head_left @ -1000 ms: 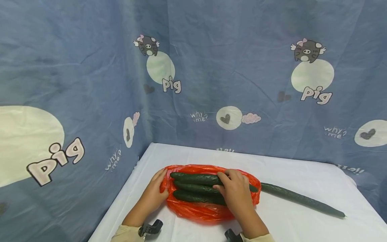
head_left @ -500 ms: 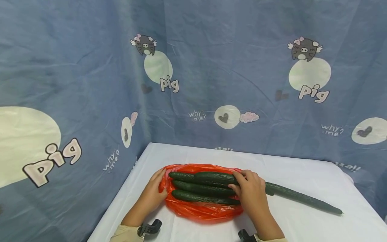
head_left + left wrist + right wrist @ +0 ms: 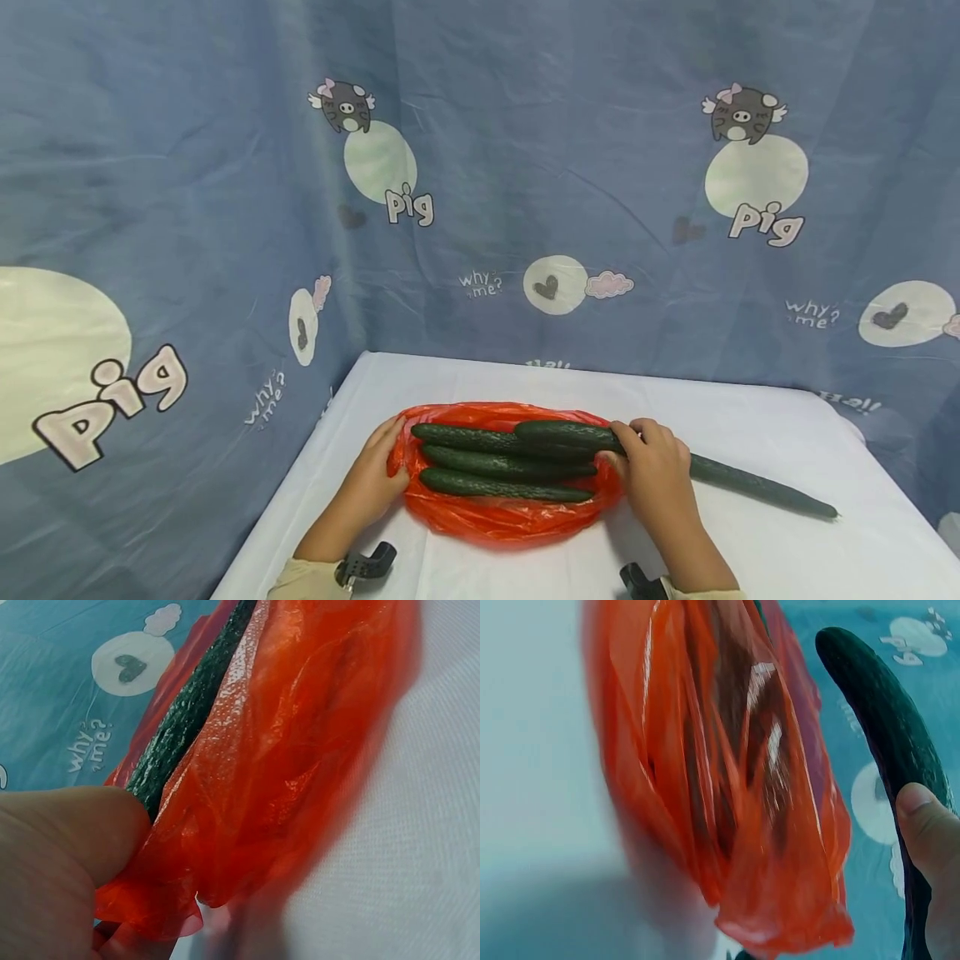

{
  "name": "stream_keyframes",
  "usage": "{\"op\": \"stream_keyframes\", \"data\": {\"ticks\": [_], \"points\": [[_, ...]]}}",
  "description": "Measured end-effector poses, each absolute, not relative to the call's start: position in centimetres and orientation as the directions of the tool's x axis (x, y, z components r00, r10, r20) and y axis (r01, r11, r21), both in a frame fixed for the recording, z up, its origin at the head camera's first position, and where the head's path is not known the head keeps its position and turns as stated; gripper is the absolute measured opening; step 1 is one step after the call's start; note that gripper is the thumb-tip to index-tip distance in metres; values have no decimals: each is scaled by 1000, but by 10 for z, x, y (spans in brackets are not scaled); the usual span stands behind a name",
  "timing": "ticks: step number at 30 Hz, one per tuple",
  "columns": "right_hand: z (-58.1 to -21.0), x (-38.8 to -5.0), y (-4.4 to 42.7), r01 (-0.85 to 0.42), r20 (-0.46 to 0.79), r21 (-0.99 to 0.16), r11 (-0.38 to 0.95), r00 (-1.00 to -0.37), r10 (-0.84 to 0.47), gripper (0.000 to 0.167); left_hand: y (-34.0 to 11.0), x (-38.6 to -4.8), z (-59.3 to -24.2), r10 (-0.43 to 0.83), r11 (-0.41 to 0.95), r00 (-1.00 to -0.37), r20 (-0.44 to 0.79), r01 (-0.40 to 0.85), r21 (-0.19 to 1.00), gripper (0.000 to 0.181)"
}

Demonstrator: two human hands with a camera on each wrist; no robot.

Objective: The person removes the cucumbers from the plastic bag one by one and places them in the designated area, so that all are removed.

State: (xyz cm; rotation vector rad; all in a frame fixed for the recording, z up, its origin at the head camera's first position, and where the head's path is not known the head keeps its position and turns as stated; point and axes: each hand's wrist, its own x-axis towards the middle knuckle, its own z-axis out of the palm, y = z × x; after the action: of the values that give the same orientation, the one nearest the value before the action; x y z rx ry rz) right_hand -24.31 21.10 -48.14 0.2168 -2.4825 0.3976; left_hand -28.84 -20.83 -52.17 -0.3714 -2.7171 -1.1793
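A red plastic bag [image 3: 510, 533] lies on the white table with its mouth up and several dark green cucumbers [image 3: 502, 485] side by side in it. My left hand [image 3: 372, 479] pinches the bag's left edge; in the left wrist view the thumb presses the red film [image 3: 247, 802] beside a cucumber [image 3: 187, 720]. My right hand [image 3: 656, 471] grips another cucumber [image 3: 558, 433], whose left end reaches over the bag's contents. The right wrist view shows this held cucumber [image 3: 885, 712] raised beside the bag [image 3: 780, 900], with my thumb [image 3: 922, 817] against it.
One more long cucumber [image 3: 765, 487] lies on the table to the right of my right hand, its near end hidden behind the hand. The white tabletop [image 3: 780, 417] meets a blue printed cloth [image 3: 450, 125] at the back and left.
My right hand has moved right, drawing its cucumber along over the bag. The bag's right side now shows beneath it. The left hand keeps its hold on the bag's edge.
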Motion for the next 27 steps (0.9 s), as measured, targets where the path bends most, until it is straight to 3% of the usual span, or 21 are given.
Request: {"op": "stream_keyframes", "data": {"ticks": [27], "points": [[-494,-214,291,-104,582,-287,952,-809,87,42,-209,-289,-521,143,654,-970,196,242,717,86]]}}
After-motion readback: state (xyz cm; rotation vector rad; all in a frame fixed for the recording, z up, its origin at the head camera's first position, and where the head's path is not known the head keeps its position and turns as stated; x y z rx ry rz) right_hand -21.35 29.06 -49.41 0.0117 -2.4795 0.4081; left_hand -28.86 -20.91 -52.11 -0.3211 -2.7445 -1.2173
